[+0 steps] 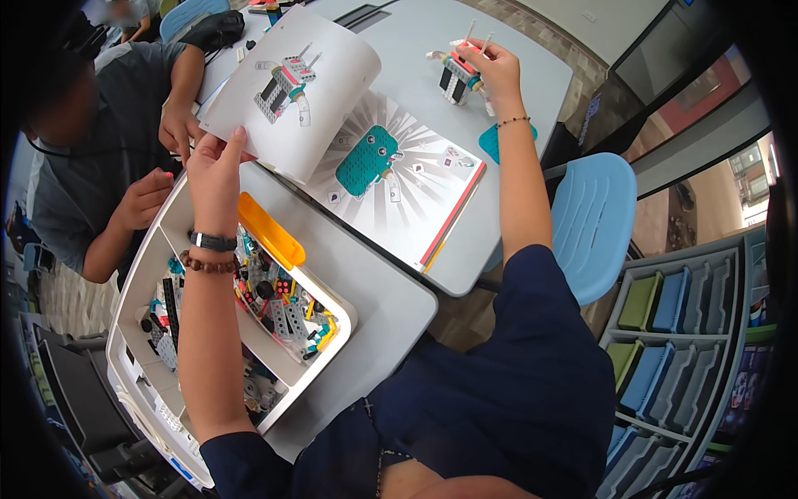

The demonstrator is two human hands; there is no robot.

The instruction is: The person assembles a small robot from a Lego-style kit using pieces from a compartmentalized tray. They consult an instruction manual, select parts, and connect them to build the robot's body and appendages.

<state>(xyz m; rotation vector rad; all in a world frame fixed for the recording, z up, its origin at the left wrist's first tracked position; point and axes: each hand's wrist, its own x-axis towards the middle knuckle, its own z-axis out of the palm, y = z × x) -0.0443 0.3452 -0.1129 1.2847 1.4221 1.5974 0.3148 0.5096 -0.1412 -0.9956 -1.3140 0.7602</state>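
An instruction booklet [432, 200] lies spread on the grey table, showing a teal brick figure on one page. Its lifted page [241, 91], with a drawing of a brick model, is pinched along the lower edge by my left hand [218, 162]. At the far right of the table my right hand [492, 66] grips the top of a brick-built model [455, 79]. The model is white, black and red, with teal rings and two thin upright rods. Beside it, partly under my right forearm, lies a flat teal piece [490, 145].
A white sorting tray [345, 312] full of loose building parts stands under my left arm, with an orange piece [270, 231] at its rim. Another person [108, 141] sits at the left, hands near the tray. A blue chair [592, 224] stands right of the table.
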